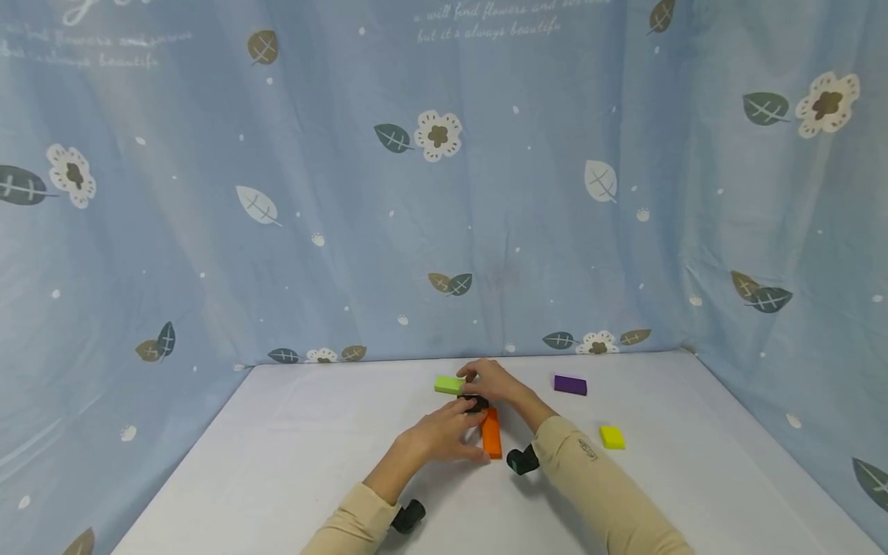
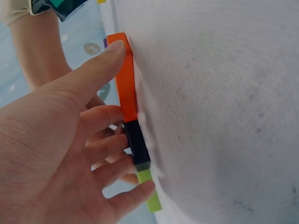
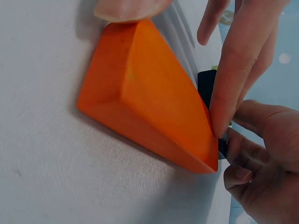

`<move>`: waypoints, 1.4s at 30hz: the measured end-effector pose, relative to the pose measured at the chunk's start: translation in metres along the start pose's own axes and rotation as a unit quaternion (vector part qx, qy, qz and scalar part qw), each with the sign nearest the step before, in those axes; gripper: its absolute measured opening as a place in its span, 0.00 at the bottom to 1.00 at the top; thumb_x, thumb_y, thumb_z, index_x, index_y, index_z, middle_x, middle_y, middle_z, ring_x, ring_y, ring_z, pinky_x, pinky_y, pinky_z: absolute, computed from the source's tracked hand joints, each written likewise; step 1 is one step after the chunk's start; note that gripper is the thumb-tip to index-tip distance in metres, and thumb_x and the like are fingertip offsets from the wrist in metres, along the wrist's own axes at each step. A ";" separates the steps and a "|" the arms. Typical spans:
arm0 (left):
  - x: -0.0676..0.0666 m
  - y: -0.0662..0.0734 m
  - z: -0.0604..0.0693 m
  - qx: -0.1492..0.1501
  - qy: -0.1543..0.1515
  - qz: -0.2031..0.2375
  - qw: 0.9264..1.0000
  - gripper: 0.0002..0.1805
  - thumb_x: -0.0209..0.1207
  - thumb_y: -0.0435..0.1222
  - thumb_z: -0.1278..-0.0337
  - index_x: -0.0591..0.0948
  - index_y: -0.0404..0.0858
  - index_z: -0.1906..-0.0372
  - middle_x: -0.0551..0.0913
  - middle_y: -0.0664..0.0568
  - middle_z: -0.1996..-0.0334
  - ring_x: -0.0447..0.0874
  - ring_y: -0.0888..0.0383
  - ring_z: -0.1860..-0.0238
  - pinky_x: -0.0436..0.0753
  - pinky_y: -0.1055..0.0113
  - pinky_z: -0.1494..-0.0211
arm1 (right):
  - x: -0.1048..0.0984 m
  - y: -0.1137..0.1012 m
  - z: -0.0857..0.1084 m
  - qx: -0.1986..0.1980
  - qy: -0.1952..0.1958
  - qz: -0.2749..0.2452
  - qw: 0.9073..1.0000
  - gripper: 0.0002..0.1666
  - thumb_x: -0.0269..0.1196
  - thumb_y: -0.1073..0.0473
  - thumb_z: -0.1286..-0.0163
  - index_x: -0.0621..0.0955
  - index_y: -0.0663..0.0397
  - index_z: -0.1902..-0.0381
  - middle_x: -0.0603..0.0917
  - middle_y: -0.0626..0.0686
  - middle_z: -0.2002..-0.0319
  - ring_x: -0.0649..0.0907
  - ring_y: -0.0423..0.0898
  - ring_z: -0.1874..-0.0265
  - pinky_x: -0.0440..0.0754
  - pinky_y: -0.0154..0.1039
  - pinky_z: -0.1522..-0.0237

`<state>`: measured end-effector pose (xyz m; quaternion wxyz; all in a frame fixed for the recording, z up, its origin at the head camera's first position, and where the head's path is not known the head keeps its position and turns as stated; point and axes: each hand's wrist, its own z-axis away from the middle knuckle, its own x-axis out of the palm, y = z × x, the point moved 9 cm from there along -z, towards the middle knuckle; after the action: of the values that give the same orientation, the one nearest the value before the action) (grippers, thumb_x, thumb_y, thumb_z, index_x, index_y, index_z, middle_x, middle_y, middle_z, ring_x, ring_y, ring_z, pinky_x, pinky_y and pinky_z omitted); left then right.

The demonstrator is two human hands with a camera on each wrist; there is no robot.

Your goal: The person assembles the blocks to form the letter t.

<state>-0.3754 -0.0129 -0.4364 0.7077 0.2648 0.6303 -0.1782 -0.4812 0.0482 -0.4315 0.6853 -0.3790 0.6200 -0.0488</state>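
On the white table, an orange block [image 1: 491,434] lies lengthwise with a black block [image 2: 137,144] at its far end. Beyond the black one lies a light green block [image 1: 448,385]. My left hand [image 1: 444,433] holds the orange block, its thumb at the near end and index finger near the far end; the other fingers extend beside the black block. Reaching over from the right, my right hand [image 1: 494,381] has curled fingers at the far side of the black block, seemingly gripping it. Its fingertips are partly hidden behind the blocks and the left hand.
A purple block [image 1: 570,385] lies at the back right, and a yellow block [image 1: 613,437] sits nearer on the right. Dark wrist cameras [image 1: 408,516] protrude from both sleeves. A blue patterned curtain [image 1: 444,231] hangs along the table's back and sides.
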 end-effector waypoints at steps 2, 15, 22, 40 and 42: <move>-0.001 0.000 -0.001 0.003 -0.001 -0.007 1.000 0.43 0.63 0.62 0.48 0.70 0.49 0.29 0.63 0.48 0.25 0.62 0.50 0.25 0.69 0.55 0.27 | -0.001 0.000 -0.001 0.002 -0.001 0.002 1.000 0.18 0.65 0.60 0.34 0.84 0.56 0.47 0.87 0.54 0.58 0.83 0.45 0.59 0.82 0.45 0.46; -0.001 0.000 -0.004 -0.007 -0.011 -0.011 1.000 0.43 0.64 0.63 0.49 0.69 0.50 0.28 0.62 0.48 0.25 0.61 0.50 0.25 0.69 0.54 0.27 | -0.003 -0.002 -0.005 0.003 -0.004 0.012 1.000 0.17 0.67 0.61 0.36 0.85 0.59 0.49 0.87 0.55 0.56 0.83 0.51 0.53 0.81 0.47 0.45; -0.001 0.000 -0.004 -0.001 -0.001 -0.011 1.000 0.43 0.64 0.62 0.48 0.70 0.49 0.29 0.63 0.47 0.25 0.62 0.50 0.25 0.70 0.55 0.27 | -0.002 -0.004 -0.004 0.013 -0.007 0.006 1.000 0.16 0.66 0.63 0.35 0.85 0.60 0.49 0.88 0.55 0.56 0.83 0.48 0.54 0.81 0.46 0.44; 0.000 0.001 -0.001 -0.004 0.001 -0.002 1.000 0.43 0.64 0.62 0.49 0.70 0.50 0.29 0.63 0.48 0.25 0.62 0.50 0.25 0.71 0.54 0.28 | -0.004 -0.001 0.003 0.003 -0.003 0.009 1.000 0.15 0.64 0.63 0.33 0.83 0.61 0.49 0.86 0.55 0.55 0.82 0.48 0.53 0.79 0.48 0.42; 0.000 0.001 -0.001 -0.006 0.001 -0.001 1.000 0.43 0.64 0.63 0.50 0.70 0.51 0.29 0.63 0.48 0.25 0.63 0.50 0.26 0.72 0.53 0.29 | -0.007 -0.002 0.004 0.006 0.000 0.006 1.000 0.15 0.64 0.63 0.32 0.83 0.60 0.48 0.86 0.55 0.54 0.82 0.47 0.53 0.79 0.48 0.41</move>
<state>-0.3756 -0.0119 -0.4362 0.7084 0.2603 0.6323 -0.1747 -0.4787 0.0522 -0.4253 0.6880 -0.3716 0.6215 -0.0482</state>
